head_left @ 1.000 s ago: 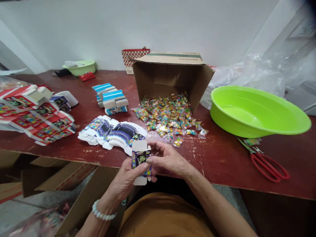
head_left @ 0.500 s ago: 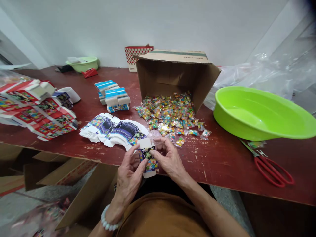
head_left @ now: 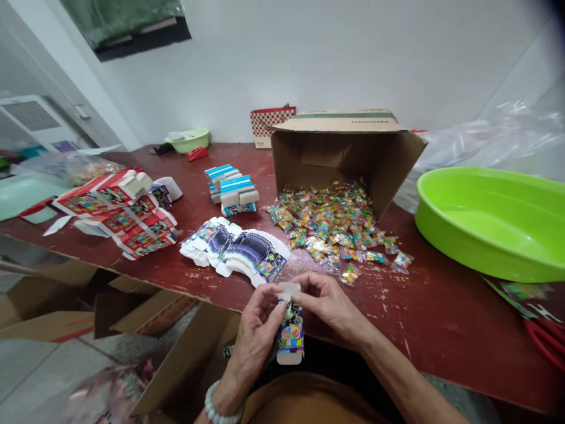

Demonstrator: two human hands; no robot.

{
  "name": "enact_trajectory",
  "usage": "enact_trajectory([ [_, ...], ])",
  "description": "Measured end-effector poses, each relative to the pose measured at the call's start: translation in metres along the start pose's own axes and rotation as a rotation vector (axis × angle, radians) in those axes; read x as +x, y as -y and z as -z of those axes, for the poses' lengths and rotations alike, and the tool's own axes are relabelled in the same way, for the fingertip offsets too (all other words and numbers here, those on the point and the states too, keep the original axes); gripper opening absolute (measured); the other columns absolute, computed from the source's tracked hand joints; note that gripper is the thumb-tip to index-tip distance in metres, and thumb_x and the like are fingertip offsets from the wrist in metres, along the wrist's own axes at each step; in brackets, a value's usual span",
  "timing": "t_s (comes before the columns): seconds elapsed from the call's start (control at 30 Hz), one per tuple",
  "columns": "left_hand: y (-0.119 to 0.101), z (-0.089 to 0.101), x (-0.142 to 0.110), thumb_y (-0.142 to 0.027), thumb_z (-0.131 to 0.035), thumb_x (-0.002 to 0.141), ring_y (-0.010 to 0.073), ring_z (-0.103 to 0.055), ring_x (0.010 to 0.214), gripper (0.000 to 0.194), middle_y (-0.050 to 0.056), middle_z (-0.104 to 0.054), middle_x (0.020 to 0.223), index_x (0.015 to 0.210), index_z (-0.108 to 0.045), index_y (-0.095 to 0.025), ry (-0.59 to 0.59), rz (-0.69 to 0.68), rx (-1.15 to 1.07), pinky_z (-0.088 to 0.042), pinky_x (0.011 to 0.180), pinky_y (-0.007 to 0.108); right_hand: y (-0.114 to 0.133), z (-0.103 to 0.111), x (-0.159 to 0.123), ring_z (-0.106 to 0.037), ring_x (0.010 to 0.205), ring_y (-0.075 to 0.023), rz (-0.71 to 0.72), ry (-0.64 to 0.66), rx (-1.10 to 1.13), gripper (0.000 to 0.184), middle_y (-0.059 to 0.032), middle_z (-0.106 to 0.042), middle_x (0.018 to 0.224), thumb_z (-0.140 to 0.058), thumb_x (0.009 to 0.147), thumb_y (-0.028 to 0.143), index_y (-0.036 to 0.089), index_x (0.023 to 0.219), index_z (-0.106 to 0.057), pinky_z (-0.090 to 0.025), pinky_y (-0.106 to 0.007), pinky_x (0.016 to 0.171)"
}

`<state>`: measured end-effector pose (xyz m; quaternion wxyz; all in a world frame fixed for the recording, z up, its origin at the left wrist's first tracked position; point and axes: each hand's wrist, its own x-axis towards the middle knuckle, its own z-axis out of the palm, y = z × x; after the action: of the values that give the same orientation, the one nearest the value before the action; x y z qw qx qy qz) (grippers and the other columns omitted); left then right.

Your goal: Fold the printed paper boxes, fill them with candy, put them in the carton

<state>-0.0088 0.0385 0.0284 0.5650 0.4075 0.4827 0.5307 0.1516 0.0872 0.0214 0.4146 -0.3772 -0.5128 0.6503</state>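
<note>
Between my hands, over the table's front edge, is a small printed candy box (head_left: 290, 333) in dark purple with colourful pictures; its bottom flap hangs open. My left hand (head_left: 260, 321) grips the box's left side, thumb on the front. The fingers of my right hand (head_left: 329, 300) pinch the white flap at its top. Just beyond lies a fanned stack of flat box blanks (head_left: 251, 250), purple and white. Small clear packets of coloured candies (head_left: 326, 221) spill in a heap from a cardboard carton (head_left: 339, 153) on its side.
Red made-up boxes (head_left: 128, 212) are piled at left, and blue-striped bundles (head_left: 236, 191) stand behind the blanks. A green basin (head_left: 489, 229) sits at right, with red-handled scissors (head_left: 545, 338) partly below it. Open cardboard boxes (head_left: 168, 365) stand on the floor at left.
The view has swung left and up. My right hand has moved from the box's front and side to its top flap; my left hand still holds the box.
</note>
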Motion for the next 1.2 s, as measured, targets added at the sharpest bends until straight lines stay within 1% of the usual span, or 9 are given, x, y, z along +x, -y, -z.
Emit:
enact_trajectory([
  [0.13,0.002,-0.003,-0.003,-0.04,-0.077,0.078,0.017,-0.068,0.074,0.054,0.001,-0.072,0.09,0.123,-0.049,-0.027,0.028,0.175,-0.216,-0.055,0.067,0.028,-0.003,-0.001,-0.001,-0.061,0.076,-0.0178,0.179,-0.081,-0.147,0.021,-0.0034,-0.068,0.079,-0.073,0.079,0.039,0.019,0.078,-0.072,-0.048,-0.031,0.073],
  [0.23,0.007,-0.006,-0.004,-0.058,-0.064,0.084,0.0182,-0.068,0.056,0.05,0.005,-0.072,0.075,0.111,-0.057,-0.016,0.11,0.405,-0.242,-0.053,0.053,0.028,-0.004,0.0,-0.004,-0.062,0.078,-0.018,0.241,-0.045,-0.27,0.019,-0.0044,-0.068,0.084,-0.069,0.084,0.039,0.02,0.083,-0.072,-0.049,-0.031,0.073],
  [0.3,0.011,-0.006,-0.003,-0.063,-0.058,0.085,0.0169,-0.065,0.047,0.051,0.005,-0.07,0.066,0.103,-0.059,-0.015,0.084,0.452,-0.221,-0.05,0.047,0.026,-0.002,0.0,-0.006,-0.064,0.073,-0.0167,0.205,0.018,-0.314,0.022,-0.0045,-0.069,0.083,-0.067,0.085,0.04,0.019,0.084,-0.072,-0.049,-0.03,0.068],
  [0.47,0.018,-0.006,0.001,-0.072,-0.046,0.086,0.0149,-0.062,0.045,0.059,0.005,-0.07,0.061,0.095,-0.063,-0.016,0.055,0.4,-0.126,-0.048,0.044,0.023,0.007,-0.002,-0.003,-0.06,0.046,-0.0124,-0.117,0.084,0.003,0.025,-0.0013,-0.072,0.074,-0.074,0.076,0.041,0.018,0.083,-0.067,-0.048,-0.026,0.046],
  [0.7,0.02,-0.002,0.007,-0.077,-0.053,0.078,0.0141,-0.06,0.045,0.065,0.005,-0.069,0.06,0.09,-0.068,-0.014,0.063,0.289,-0.034,-0.046,0.045,0.023,0.011,-0.004,0.005,-0.066,0.064,-0.0145,-0.006,-0.065,-0.093,0.014,-0.0032,-0.075,0.075,-0.075,0.07,0.03,0.017,0.075,-0.074,-0.052,-0.025,0.058],
  [0.9,0.022,0.003,0.009,-0.077,-0.055,0.077,0.0128,-0.059,0.044,0.066,0.005,-0.069,0.059,0.087,-0.069,-0.013,0.06,0.288,0.023,-0.045,0.044,0.022,0.008,-0.007,0.005,-0.062,0.054,-0.0122,-0.112,-0.042,-0.052,0.016,-0.0034,-0.074,0.074,-0.073,0.071,0.03,0.015,0.078,-0.071,-0.048,-0.024,0.053],
  [0.97,0.023,0.005,0.009,-0.073,-0.056,0.08,0.0128,-0.06,0.046,0.063,0.005,-0.069,0.061,0.092,-0.069,-0.013,0.067,0.269,0.025,-0.046,0.046,0.022,0.009,-0.007,0.005,-0.063,0.058,-0.0129,-0.08,-0.033,-0.079,0.016,-0.0039,-0.074,0.078,-0.073,0.072,0.03,0.015,0.077,-0.069,-0.049,-0.025,0.056],
  [1.1,0.023,0.006,0.006,-0.067,-0.054,0.086,0.0122,-0.06,0.047,0.065,0.001,-0.069,0.063,0.127,-0.06,-0.018,0.054,0.273,-0.036,-0.047,0.046,0.021,0.008,-0.008,-0.001,-0.064,0.068,-0.0139,0.039,0.117,-0.143,0.019,-0.0048,-0.073,0.098,-0.064,0.085,0.035,0.018,0.076,-0.065,-0.05,-0.026,0.059],
  [1.2,0.022,-0.001,0.001,-0.068,-0.052,0.086,0.0121,-0.058,0.044,0.068,-0.001,-0.066,0.061,0.135,-0.054,-0.02,0.062,0.326,-0.102,-0.046,0.042,0.021,0.005,-0.009,-0.01,-0.064,0.087,-0.017,0.241,0.145,-0.367,0.012,-0.005,-0.07,0.104,-0.058,0.09,0.025,0.021,0.081,-0.064,-0.051,-0.03,0.075],
])
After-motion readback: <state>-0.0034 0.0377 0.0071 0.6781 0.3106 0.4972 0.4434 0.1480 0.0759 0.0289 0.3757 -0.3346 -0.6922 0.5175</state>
